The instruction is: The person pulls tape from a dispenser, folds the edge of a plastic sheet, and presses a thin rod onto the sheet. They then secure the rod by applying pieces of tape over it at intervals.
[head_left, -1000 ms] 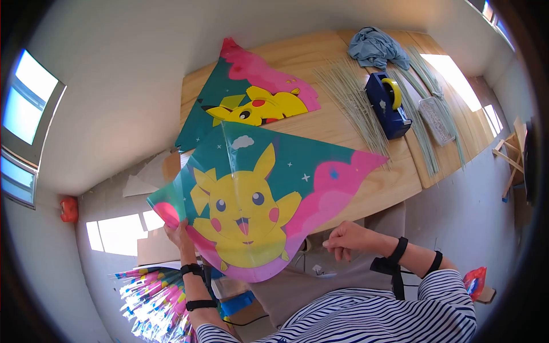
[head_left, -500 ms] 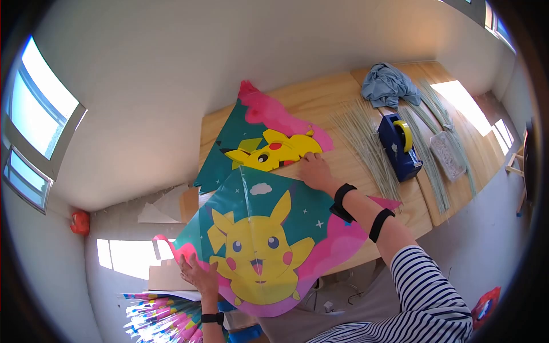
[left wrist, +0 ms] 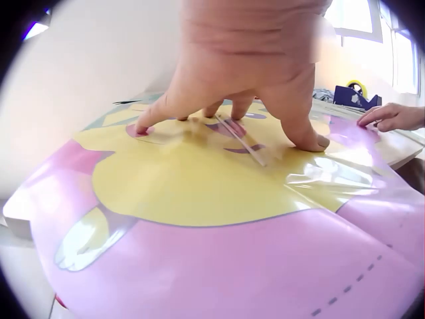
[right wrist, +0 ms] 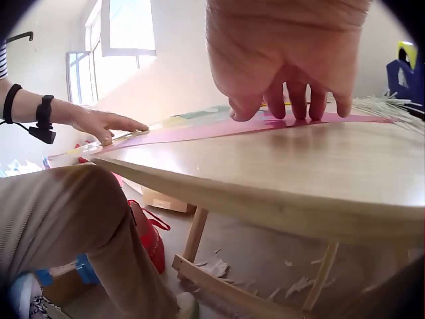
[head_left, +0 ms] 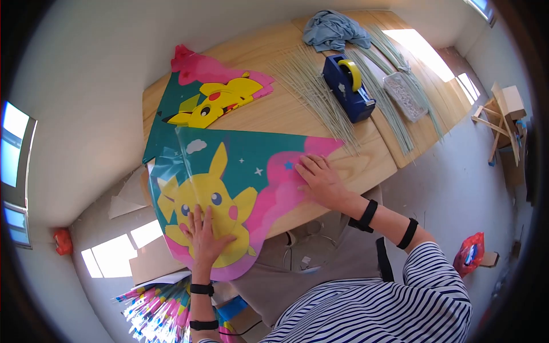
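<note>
A thin printed sheet (head_left: 266,171), green and pink with a yellow cartoon figure, lies over the near left edge of the wooden table. The left hand (head_left: 207,237) rests on the figure with fingers spread; in the left wrist view its fingertips (left wrist: 143,126) touch the sheet beside a thin pale strip (left wrist: 240,141). On the pink right part of the sheet lies the right hand (head_left: 321,182), fingers extended, and the right wrist view shows its fingertips (right wrist: 299,114) down on the pink edge (right wrist: 199,134). Behind is a second printed sheet (head_left: 194,86) with the same figure.
Thin sticks (head_left: 320,94) lie on the table (head_left: 366,166) beside a blue tape dispenser (head_left: 349,91), a clear box (head_left: 405,96) and a grey-blue cloth (head_left: 334,30). A colourful bundle (head_left: 157,311) stands at the lower left, and a wooden stand (head_left: 498,128) at the right.
The right hand has come back from the rear sheet onto the near sheet's pink part. The left hand has moved from the left edge onto the figure, and the sheet's left edge no longer curls up.
</note>
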The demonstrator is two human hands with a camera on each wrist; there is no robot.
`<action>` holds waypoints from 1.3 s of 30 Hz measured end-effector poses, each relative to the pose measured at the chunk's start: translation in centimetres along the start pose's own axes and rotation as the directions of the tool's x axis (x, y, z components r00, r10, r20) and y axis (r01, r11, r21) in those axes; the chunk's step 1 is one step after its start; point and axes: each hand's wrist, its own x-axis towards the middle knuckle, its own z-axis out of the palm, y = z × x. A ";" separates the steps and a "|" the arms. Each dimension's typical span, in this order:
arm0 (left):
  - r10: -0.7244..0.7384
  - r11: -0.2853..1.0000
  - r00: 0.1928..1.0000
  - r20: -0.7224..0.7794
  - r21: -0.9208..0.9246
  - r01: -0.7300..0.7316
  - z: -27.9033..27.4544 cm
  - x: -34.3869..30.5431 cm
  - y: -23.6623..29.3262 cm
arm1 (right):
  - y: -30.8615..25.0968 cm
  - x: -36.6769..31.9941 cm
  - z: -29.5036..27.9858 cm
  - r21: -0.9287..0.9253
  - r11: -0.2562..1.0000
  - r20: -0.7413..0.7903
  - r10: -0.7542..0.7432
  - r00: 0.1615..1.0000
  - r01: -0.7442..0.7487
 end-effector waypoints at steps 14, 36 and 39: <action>0.170 0.985 0.985 0.022 0.037 -0.171 -1.7 4.7 -0.5 | 9.6 3.7 -1.1 -0.200 0.817 -0.215 0.502 0.838 -0.541; 0.089 0.994 0.983 0.158 0.043 -0.097 -2.8 0.1 -0.3 | 13.0 1.7 -5.1 0.449 0.720 -0.145 0.643 0.752 -0.529; 0.044 0.998 0.997 0.068 0.047 -0.047 -1.6 0.2 -0.1 | 13.3 -0.2 -5.9 0.698 0.443 0.059 0.747 0.662 -0.562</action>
